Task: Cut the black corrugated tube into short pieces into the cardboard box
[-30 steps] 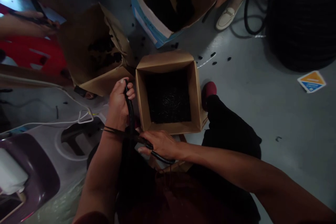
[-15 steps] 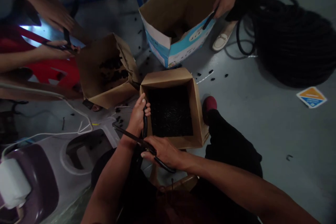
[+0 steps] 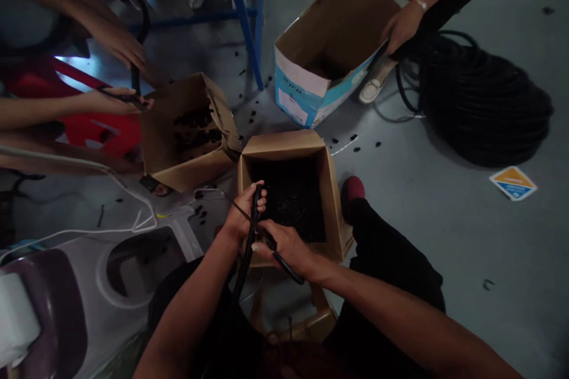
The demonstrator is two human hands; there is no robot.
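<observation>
My left hand (image 3: 240, 213) is closed around a black rubber hose (image 3: 243, 272), its end sticking up past the fingers and its length running down toward my lap. Scissors (image 3: 287, 265) with dark handles are in my right hand (image 3: 291, 250), blades crossing the hose just below the left fingers; whether the blades touch it I cannot tell. Both hands are over the near left corner of an open cardboard box (image 3: 334, 198). Inside that box lies a mass of small black pieces (image 3: 296, 207), partly hidden by my hands.
A second cardboard box (image 3: 186, 173) stands left, beside a co-worker's hands (image 3: 120, 98) holding hose and scissors. Another person's hand (image 3: 404, 26) is at a blue-white box (image 3: 296, 98). A black hose coil (image 3: 484, 100) lies right. Left are a plastic stool (image 3: 178, 222) and white cable (image 3: 128, 189).
My hands have moved slightly right, over the box edge. The scissors now cross the hose instead of lying below and left of it. The blue-white box has shifted right in view.
</observation>
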